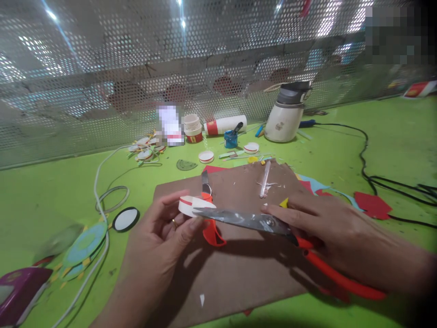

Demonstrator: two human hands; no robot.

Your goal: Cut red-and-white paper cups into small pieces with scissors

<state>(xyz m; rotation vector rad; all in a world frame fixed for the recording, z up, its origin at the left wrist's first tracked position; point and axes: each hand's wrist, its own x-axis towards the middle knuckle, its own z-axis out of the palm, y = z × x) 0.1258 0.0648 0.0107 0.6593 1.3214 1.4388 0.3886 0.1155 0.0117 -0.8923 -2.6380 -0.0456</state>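
Observation:
Between the fingers and thumb of my left hand (pixel 167 241) is a white paper cup piece (pixel 187 206), short and ring-like, with a red stripe. My right hand (pixel 327 228) grips a large pair of scissors (pixel 246 221) with red-orange handles. Its blades point left and look nearly together, the tips lying against the near side of the cup piece. Whether they are cutting into it I cannot tell. Behind the cup piece, a smaller orange-handled tool (pixel 214 234) with a metal blade lies on a brown cardboard sheet (pixel 235 273), partly covered by my left hand's work.
At the back stand stacked paper cups (pixel 193 132), a blue paint jar (pixel 231 140) and a white flask (pixel 285 120). A white cable (pixel 97 182) runs along the left, near a purple tool (pixel 23 291). Red paper scraps (pixel 372 205) and a black cord (pixel 367 157) lie right.

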